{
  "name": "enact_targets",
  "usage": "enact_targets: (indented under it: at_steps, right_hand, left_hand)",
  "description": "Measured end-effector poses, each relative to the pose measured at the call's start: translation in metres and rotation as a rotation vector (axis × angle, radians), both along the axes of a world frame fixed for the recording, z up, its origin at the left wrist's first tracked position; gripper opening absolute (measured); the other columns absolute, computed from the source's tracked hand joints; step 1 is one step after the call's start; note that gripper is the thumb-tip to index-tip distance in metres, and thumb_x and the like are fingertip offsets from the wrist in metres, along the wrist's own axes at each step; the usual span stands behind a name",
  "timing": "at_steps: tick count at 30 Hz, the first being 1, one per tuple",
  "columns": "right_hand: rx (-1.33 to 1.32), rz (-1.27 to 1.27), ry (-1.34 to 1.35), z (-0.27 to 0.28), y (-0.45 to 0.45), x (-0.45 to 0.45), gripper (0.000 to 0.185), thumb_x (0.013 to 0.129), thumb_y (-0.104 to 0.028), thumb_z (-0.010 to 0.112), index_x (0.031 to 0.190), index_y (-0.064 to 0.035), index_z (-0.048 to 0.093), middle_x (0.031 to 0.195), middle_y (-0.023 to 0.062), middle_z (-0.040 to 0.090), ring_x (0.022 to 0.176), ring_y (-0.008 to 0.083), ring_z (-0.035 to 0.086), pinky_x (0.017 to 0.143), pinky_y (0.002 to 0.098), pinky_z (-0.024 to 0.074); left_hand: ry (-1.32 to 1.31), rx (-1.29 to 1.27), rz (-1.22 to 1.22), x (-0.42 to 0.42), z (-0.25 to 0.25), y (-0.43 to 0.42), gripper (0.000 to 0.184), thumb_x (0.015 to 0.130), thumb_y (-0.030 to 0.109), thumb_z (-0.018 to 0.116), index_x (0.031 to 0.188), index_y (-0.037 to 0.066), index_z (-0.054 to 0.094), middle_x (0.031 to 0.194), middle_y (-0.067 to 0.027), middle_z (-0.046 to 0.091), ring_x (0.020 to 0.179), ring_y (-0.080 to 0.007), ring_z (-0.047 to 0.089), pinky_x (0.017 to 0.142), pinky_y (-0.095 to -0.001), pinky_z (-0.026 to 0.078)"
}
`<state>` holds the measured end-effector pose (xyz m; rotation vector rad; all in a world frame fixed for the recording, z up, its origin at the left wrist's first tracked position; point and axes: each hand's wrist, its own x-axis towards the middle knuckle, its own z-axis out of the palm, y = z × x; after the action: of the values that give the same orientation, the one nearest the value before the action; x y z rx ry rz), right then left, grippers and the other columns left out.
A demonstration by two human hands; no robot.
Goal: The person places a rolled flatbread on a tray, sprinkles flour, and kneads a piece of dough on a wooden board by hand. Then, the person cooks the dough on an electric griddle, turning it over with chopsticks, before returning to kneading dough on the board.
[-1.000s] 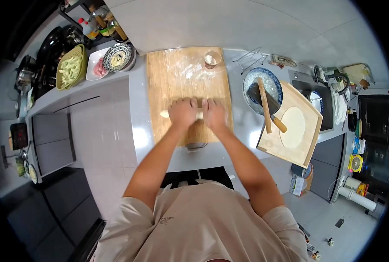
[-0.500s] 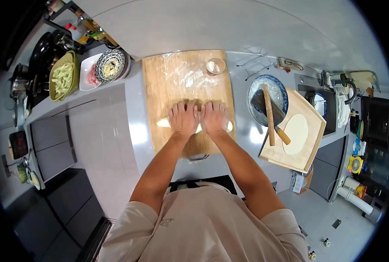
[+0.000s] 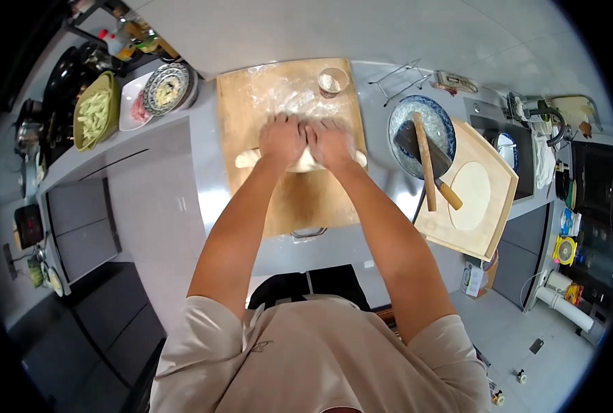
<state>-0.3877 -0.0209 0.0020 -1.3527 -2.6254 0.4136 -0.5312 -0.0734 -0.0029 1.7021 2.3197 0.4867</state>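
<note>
Two hands, left and right, close together, outstretched over dough roll; right dough end near board edge; open board nearside.

I see green basket, white dish, patterned bowl along counter's left run, bowl nearest the corner. Wire rack near back edge, sink toward right end.
</note>
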Motion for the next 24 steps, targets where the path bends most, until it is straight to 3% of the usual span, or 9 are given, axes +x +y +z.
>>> enact_targets:
  at_steps: [3,6,9,12,19,24]
  right_hand:
    - [-0.155,-0.062,-0.069,0.026,-0.042,0.008,0.036,0.105,-0.039,0.053,0.104,-0.0103,0.073,0.106,0.0145,0.074,0.106,0.0355,0.067,0.096,0.0482,0.0517]
    - [-0.142,-0.215,-0.109,0.033,-0.093,-0.003,0.035,0.105,-0.042,0.052,0.108,-0.0131,0.073,0.113,0.0126,0.071,0.115,0.0322,0.062,0.096,0.0505,0.0442]
    - [0.131,-0.326,-0.025,0.012,-0.13,-0.013,0.032,0.102,-0.041,0.057,0.108,-0.0144,0.073,0.112,0.0103,0.069,0.11,0.0326,0.059,0.093,0.0518,0.0398]
    - [0.194,-0.273,-0.046,-0.001,-0.128,-0.013,0.032,0.101,-0.042,0.059,0.115,-0.0159,0.07,0.112,0.009,0.064,0.107,0.0319,0.057,0.092,0.0508,0.0379]
    - [0.025,-0.314,-0.132,0.007,-0.071,-0.043,0.036,0.105,-0.044,0.052,0.113,-0.0131,0.068,0.117,0.0113,0.065,0.112,0.033,0.058,0.097,0.0497,0.0398]
    - [0.071,-0.278,-0.132,0.008,-0.023,-0.068,0.036,0.107,-0.042,0.049,0.112,-0.0119,0.068,0.115,0.0108,0.068,0.111,0.032,0.06,0.098,0.0487,0.0413]
  left_hand:
    - [-0.455,-0.352,0.114,-0.013,0.018,-0.031,0.03,0.101,0.035,0.056,0.107,0.013,0.075,0.104,-0.015,0.071,0.106,-0.0367,0.065,0.093,-0.0484,0.053]
    - [-0.13,-0.328,0.14,-0.008,0.032,-0.078,0.031,0.101,0.034,0.057,0.111,0.012,0.076,0.115,-0.0124,0.07,0.116,-0.0349,0.061,0.098,-0.0523,0.047]
    - [0.074,0.132,0.173,0.009,0.003,-0.124,0.023,0.099,0.03,0.062,0.107,0.014,0.075,0.112,-0.0106,0.068,0.111,-0.0342,0.06,0.096,-0.0515,0.044]
    - [0.112,0.274,0.23,0.015,-0.002,-0.127,0.018,0.097,0.028,0.065,0.104,0.015,0.074,0.108,-0.0095,0.067,0.106,-0.0331,0.059,0.094,-0.0496,0.041]
    - [0.101,0.159,0.207,-0.017,0.002,-0.07,0.023,0.1,0.032,0.06,0.106,0.013,0.073,0.109,-0.0107,0.067,0.106,-0.0338,0.058,0.094,-0.0494,0.041]
    - [0.032,0.145,0.204,-0.05,0.007,-0.015,0.03,0.102,0.034,0.055,0.108,0.01,0.072,0.109,-0.0139,0.068,0.105,-0.0369,0.058,0.095,-0.05,0.042]
